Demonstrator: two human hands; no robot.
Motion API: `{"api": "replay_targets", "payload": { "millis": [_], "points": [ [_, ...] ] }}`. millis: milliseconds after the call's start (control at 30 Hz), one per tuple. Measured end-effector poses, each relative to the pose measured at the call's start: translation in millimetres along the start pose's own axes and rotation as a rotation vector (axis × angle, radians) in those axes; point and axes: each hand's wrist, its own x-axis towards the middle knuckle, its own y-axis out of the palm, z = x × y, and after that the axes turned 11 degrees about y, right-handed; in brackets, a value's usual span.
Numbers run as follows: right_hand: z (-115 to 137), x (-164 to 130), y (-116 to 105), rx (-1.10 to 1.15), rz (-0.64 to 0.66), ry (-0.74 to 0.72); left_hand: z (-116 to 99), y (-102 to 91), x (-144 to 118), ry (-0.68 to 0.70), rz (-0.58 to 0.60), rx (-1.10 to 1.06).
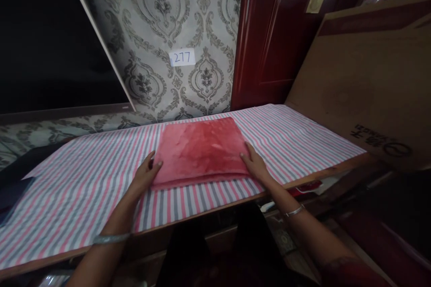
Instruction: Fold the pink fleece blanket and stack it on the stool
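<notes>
A folded red-pink cloth point(202, 148) with a plush look lies flat on a striped tablecloth point(111, 179). Along its near edge the layers of the fold show. My left hand point(147, 171) grips the cloth's left near corner, thumb on top and fingers at the side. At the right edge, my right hand point(255, 161) holds it the same way, with the thumb over the upper surface and part of the fingers hidden beneath.
A large dark screen point(57, 45) stands at the back left. On the right a big cardboard box point(367, 80) leans by a dark red door point(269, 31). The wallpaper bears a paper label point(182, 57) reading 277. The table's wooden edge point(323, 171) runs along the front.
</notes>
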Motion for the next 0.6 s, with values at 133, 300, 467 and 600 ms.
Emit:
{"api": "replay_targets", "payload": {
  "millis": [133, 300, 467, 600],
  "points": [
    [-1, -11, 2, 0.081, -0.081, 0.060, -5, 3.2, -21, -0.164, -0.131, -0.128],
    [6, -29, -3, 0.026, -0.209, -0.088, -18, 2.8, -35, -0.181, -0.104, -0.309],
    [21, -59, -20, -0.235, -0.230, -0.499, -18, -3.0, -54, 0.133, -0.073, -0.059],
    [28, -66, -25, -0.434, -0.018, -0.596, -7, -6.5, -66, 0.419, 0.032, 0.359]
  ]
}}
